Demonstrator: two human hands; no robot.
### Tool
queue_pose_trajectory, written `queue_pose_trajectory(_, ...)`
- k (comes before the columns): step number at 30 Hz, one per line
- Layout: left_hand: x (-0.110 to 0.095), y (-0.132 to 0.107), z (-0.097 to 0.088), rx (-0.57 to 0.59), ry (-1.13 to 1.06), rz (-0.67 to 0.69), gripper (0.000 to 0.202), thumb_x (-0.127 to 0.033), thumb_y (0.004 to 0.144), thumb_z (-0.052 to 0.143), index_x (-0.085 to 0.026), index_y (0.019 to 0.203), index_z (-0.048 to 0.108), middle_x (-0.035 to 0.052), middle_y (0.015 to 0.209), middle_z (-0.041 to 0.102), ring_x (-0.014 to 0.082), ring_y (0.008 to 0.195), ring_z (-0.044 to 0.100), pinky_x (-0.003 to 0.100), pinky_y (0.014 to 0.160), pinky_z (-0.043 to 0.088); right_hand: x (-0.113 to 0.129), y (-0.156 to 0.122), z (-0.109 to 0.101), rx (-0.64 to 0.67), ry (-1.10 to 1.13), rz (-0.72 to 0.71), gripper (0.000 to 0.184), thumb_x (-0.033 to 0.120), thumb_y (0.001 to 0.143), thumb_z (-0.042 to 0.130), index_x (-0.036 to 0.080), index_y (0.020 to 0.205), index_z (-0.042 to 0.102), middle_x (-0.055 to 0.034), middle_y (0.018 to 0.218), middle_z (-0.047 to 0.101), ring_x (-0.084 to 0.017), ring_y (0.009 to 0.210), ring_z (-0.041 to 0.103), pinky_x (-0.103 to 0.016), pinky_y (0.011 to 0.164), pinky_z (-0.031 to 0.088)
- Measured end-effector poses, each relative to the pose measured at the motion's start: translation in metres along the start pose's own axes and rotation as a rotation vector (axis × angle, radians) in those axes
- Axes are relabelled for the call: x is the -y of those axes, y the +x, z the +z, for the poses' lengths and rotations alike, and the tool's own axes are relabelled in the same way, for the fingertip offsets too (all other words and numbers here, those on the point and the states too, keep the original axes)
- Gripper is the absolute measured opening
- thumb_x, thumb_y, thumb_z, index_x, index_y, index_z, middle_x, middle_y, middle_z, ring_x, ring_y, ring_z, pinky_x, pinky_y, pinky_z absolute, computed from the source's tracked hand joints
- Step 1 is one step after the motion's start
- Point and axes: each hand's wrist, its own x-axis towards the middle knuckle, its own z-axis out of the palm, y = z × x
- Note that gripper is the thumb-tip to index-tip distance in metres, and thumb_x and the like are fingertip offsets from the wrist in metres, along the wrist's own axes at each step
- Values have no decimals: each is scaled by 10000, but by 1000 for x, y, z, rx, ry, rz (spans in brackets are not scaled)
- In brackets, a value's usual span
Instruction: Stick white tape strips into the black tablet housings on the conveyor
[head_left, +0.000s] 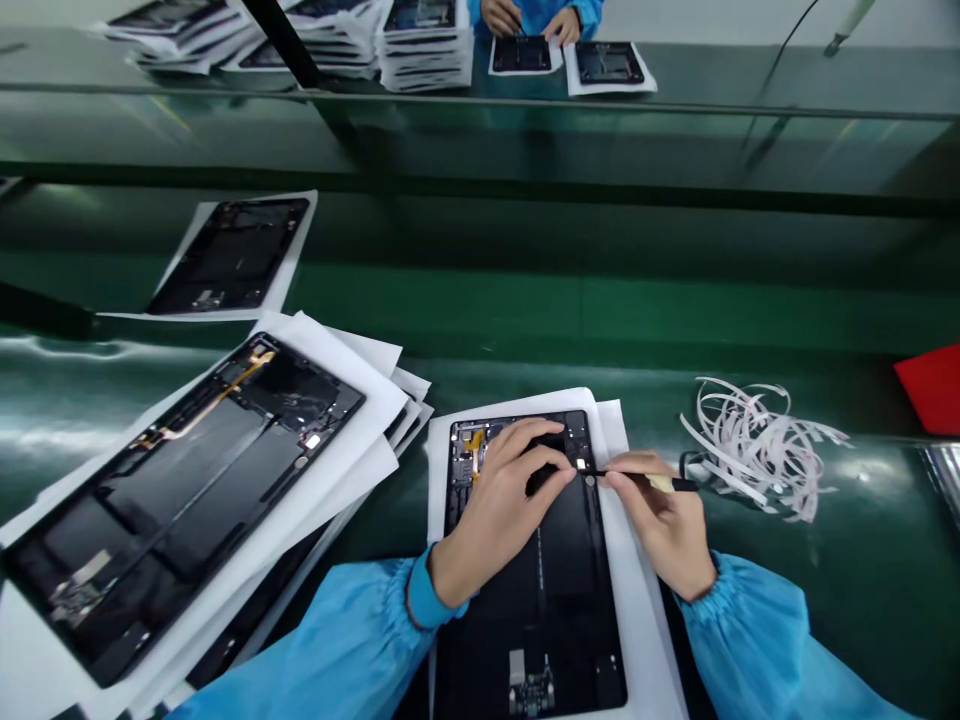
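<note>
An opened tablet housing (559,590) with dark insides lies upright on white sheets in front of me. Over its upper part is my left hand (506,500), thumb and index fingertip brought together near the right edge. Whatever is between those fingertips is too small to make out. My right hand (664,520), at the housing's right side, grips slim black tweezers (684,485) with a pale yellow patch. Their tip points left and reaches the housing edge beside a small white piece (581,465), close to my left fingertips.
Left of me, another opened tablet (202,490) tops a slanted stack with white sheets; a further tablet (232,255) lies behind. Tangled white strips (757,445) are at right, near a red object (934,388). Across a ledge, a co-worker's hands (562,25) work near stacked tablets (426,50).
</note>
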Motion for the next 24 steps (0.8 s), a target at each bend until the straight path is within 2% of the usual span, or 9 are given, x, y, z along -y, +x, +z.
queue_pose_trajectory(8, -2, -1, -1, 58, 26, -29, 111, -140, 900, 618, -221, 847, 672, 50, 1267, 603, 270, 1263, 483, 473, 1058, 387, 1, -1, -2, -2, -61, -20, 113, 139, 919, 620, 223, 898, 692, -10, 843, 685, -139, 816, 649, -250, 726, 517)
queue_pose_trajectory(17, 0, -4, -2, 21, -23, -12, 95, -169, 907, 619, -233, 857, 669, 37, 1232, 635, 266, 1256, 503, 472, 1052, 401, 0, -3, -3, -43, -59, 21, 93, 177, 909, 643, 230, 877, 712, -10, 844, 693, -143, 818, 666, -239, 701, 542)
queue_pose_trajectory(24, 1, -3, -1, 33, 4, -23, 106, -154, 899, 617, -227, 840, 666, 43, 1230, 631, 265, 1235, 519, 465, 1042, 414, -2, -4, -3, -86, -54, 59, 91, 189, 903, 652, 223, 855, 721, -13, 828, 685, -143, 790, 669, -239, 663, 545)
